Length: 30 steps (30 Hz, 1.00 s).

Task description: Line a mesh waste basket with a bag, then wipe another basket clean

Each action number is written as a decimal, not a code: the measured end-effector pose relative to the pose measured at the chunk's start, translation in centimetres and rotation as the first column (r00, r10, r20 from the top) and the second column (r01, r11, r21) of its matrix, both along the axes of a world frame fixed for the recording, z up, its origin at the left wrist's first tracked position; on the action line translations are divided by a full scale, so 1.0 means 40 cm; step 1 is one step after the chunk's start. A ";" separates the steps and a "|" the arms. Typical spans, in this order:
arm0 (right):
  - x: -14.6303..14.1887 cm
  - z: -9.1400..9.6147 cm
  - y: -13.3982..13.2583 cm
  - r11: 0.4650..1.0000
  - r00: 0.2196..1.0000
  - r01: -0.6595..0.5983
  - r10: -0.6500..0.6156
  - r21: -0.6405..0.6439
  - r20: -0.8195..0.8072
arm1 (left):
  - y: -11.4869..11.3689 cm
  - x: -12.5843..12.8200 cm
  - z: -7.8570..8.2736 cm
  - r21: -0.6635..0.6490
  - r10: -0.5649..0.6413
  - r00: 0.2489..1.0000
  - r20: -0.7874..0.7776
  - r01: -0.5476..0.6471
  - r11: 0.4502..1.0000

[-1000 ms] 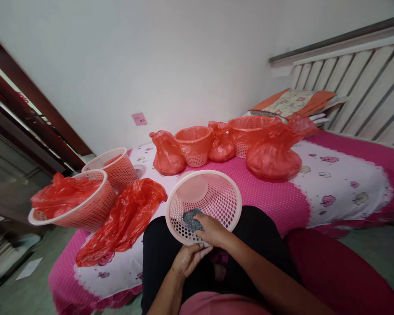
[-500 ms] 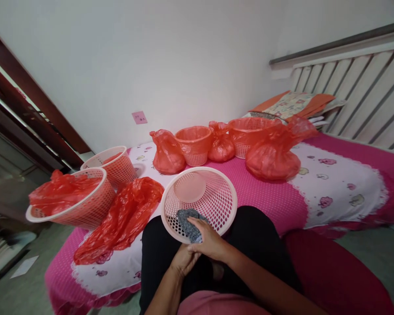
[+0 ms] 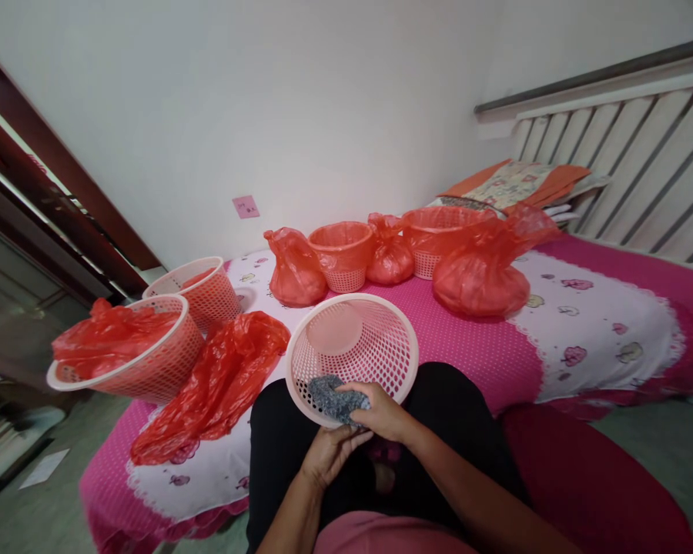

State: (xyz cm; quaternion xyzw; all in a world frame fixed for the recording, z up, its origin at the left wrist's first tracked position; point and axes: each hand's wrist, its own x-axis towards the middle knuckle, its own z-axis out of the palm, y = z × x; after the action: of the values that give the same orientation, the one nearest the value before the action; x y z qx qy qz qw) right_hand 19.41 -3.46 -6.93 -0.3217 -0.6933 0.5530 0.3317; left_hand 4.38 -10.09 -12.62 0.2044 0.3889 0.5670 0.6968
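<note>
Pink dotted bedspread [image 3: 473, 350] across the bed, white wall behind, slatted headboard [image 3: 624, 165] at the right.

Pink mesh basket [image 3: 358, 338] tipped on the black-clad lap at the bed's near edge, mouth facing the camera. Grey cloth [image 3: 335, 398] pressed against the inner wall just above the lower rim. Right hand [image 3: 381, 412] closed around that cloth, fingers curled over it. Left hand [image 3: 329, 454] under the rim, fingers bent up against the basket's outside, gripping its lower edge.

Loose red bag [image 3: 219, 385] just left of the basket, near but apart. Farther left, two tilted baskets [image 3: 150, 362], the nearer one overhanging the bed's edge with red plastic inside. Beyond the basket, open bedspread up to a row of knotted red bags [image 3: 479, 269] and lined baskets [image 3: 342, 254] by the wall. Wide bare spread at the right.
</note>
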 end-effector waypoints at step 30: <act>-0.064 -0.032 0.231 0.792 0.702 0.085 -0.478 0.605 0.528 | 0.007 -0.003 -0.004 -0.055 0.016 1.000 0.022 -0.015 0.998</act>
State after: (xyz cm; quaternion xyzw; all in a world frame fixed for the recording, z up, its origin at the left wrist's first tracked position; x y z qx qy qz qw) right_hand 16.87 5.78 -8.20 -0.4953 -0.8292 0.1257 0.2265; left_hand 4.27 -9.83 -12.77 0.1758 0.3980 0.5638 0.7020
